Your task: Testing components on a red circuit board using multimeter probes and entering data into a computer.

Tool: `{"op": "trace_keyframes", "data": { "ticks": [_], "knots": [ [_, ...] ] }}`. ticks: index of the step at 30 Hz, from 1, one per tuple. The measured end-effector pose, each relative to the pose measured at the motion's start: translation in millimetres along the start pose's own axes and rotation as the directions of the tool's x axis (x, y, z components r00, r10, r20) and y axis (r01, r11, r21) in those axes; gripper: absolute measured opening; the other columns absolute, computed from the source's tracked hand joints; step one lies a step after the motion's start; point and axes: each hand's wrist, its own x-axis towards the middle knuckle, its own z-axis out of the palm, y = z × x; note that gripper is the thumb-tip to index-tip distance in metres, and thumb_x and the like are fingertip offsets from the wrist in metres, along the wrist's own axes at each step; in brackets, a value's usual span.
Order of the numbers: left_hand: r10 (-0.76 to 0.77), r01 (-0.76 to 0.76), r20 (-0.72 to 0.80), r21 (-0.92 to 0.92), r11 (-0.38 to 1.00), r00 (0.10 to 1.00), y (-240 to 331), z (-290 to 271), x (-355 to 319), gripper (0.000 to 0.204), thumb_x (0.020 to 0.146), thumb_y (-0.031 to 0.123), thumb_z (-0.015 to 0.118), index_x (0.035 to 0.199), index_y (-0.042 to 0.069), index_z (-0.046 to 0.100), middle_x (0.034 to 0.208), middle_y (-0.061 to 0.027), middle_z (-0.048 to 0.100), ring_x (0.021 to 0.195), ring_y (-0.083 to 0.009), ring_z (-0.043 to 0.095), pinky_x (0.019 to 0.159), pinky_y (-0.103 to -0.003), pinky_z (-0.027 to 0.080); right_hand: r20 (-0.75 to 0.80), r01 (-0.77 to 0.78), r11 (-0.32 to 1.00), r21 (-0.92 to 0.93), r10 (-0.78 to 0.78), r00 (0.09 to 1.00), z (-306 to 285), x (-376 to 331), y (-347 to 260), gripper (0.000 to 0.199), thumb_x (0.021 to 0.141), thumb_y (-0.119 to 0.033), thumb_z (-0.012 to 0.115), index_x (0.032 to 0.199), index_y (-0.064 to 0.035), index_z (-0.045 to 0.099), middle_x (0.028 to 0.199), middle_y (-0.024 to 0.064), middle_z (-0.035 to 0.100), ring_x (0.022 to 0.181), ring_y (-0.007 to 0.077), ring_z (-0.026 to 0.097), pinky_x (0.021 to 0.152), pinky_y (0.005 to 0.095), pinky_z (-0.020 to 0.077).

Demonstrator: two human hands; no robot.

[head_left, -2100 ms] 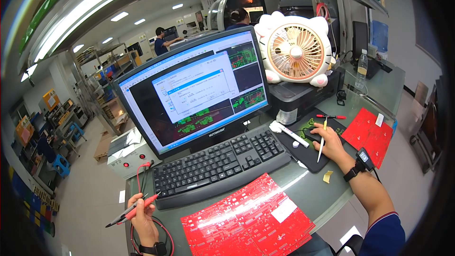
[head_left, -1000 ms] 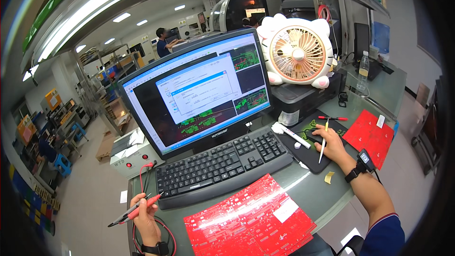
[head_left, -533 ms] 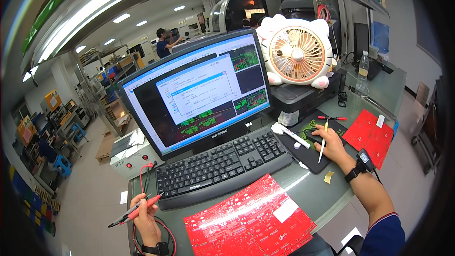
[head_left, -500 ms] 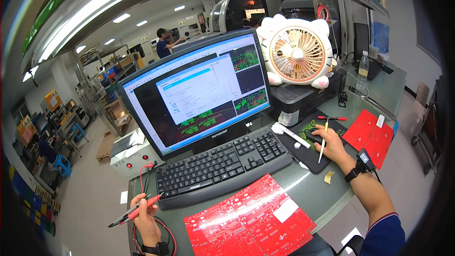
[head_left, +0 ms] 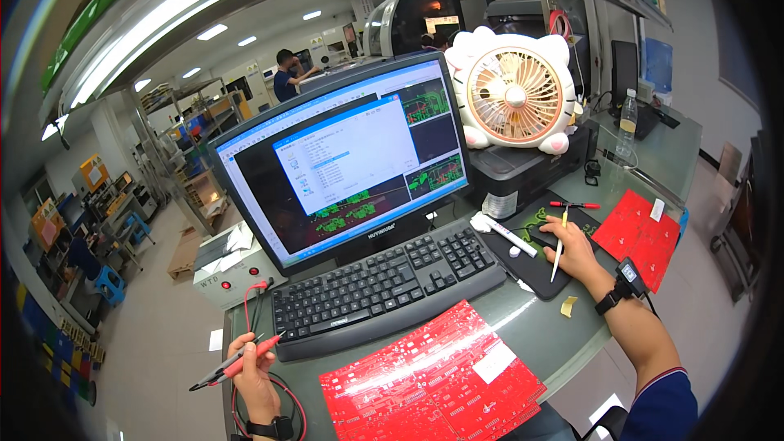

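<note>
My left hand (head_left: 255, 388) is closed around a pair of test probes (head_left: 222, 370), one red and one dark, left of the keyboard (head_left: 380, 290). Red and black leads trail from them. A thin white pen-like tool (head_left: 559, 253) is held upright in the fingers of my right hand (head_left: 574, 251). That hand rests over a dark mouse (head_left: 540, 234), mostly hidden, on a black mouse pad (head_left: 535, 277). Red printed circuit boards (head_left: 416, 376) lie in front of the keyboard, with a white label on top. The monitor (head_left: 343, 155) shows a dialog window over green board layouts.
A cat-shaped fan (head_left: 514, 94) stands on a black printer-like box (head_left: 531, 165). Another red board (head_left: 641, 233), a red pen (head_left: 575, 205) and a white marker (head_left: 513, 238) lie at right. A bottle (head_left: 626, 122) stands behind. At left is a white instrument box (head_left: 237, 269). A person (head_left: 290, 77) works farther back.
The dialog window on the monitor now shows a different list with a highlighted line. Both hands stay almost where they were, with the same things in them.
</note>
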Motion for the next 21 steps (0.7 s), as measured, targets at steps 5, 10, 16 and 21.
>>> {"op": "trace_keyframes", "data": {
  "ticks": [5,10,16,21],
  "knots": [
    [-0.001,0.001,0.006,0.004,1.000,1.000,0.6,-0.9,-0.2,0.019,0.093,0.015,0.052,0.107,0.003,0.054,0.084,-0.0051,0.058,0.067,-0.0103,0.057,0.066,-0.022,0.049,0.007,-0.013,1.000,0.003,0.013,1.000,-1.5,0.2,-2.7,0.039,0.072,-0.014,0.070,0.109,-0.0138,0.058,0.127,0.0089,0.054,0.115,0.0290,0.050,0.096,0.0392,0.0409],
    [-0.005,0.005,-0.003,-0.001,1.000,1.000,1.3,0.7,-0.8,0.019,0.092,0.014,0.053,0.108,0.002,0.054,0.086,-0.0056,0.059,0.067,-0.0104,0.057,0.065,-0.022,0.049,-0.005,-0.009,1.000,0.009,0.009,1.000,-0.3,-0.7,-1.5,0.039,0.071,-0.014,0.070,0.109,-0.0136,0.059,0.127,0.0090,0.054,0.115,0.0292,0.050,0.097,0.0391,0.0407],
    [-0.001,0.001,-0.004,-0.002,1.000,1.000,0.9,-1.1,-0.5,0.020,0.092,0.014,0.053,0.108,0.002,0.055,0.085,-0.0058,0.059,0.066,-0.0107,0.058,0.064,-0.022,0.049,-0.015,0.003,1.000,0.005,-0.003,1.000,-0.6,0.5,-2.6,0.039,0.071,-0.013,0.069,0.108,-0.0133,0.059,0.126,0.0095,0.055,0.114,0.0297,0.050,0.096,0.0395,0.0413],
    [0.000,0.000,-0.001,-0.008,1.000,1.000,0.8,0.1,-0.5,0.020,0.092,0.015,0.054,0.108,0.002,0.055,0.084,-0.0058,0.059,0.066,-0.0107,0.058,0.064,-0.022,0.049,-0.030,0.007,1.000,0.006,-0.006,1.000,-0.4,-0.6,-0.3,0.039,0.070,-0.012,0.069,0.108,-0.0131,0.059,0.126,0.0100,0.055,0.114,0.0305,0.050,0.096,0.0396,0.0417]
  ]
}}
